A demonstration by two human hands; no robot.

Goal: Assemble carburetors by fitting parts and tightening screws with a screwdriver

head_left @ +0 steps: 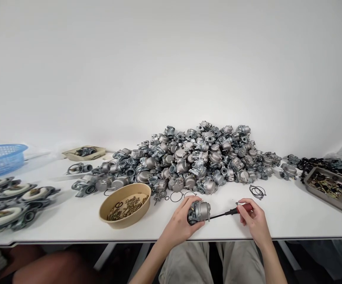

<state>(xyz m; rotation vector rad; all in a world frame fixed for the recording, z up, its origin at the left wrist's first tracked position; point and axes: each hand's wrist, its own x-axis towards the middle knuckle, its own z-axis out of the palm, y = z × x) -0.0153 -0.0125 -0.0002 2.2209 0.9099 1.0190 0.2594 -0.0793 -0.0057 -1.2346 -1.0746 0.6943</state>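
In my left hand (179, 221) is a grey metal carburetor (202, 211), lying on its side near the table's front edge, fingers wrapped around its left end. My right hand (253, 221) is closed on the red handle of a screwdriver (233, 211). Its dark shaft points left and reaches the right end of the carburetor; whether the tip sits in a screw I cannot make out. Just behind my left hand lie thin black rubber rings (176, 196) on the white table.
A large pile of carburetors (188, 157) stands behind my hands. Left is a tan bowl (108, 221) of small metal parts, then opened carburetors (8, 201) and a blue basket (5, 157). Black rings (257, 192) and a metal tray (315, 191) of screws lie right.
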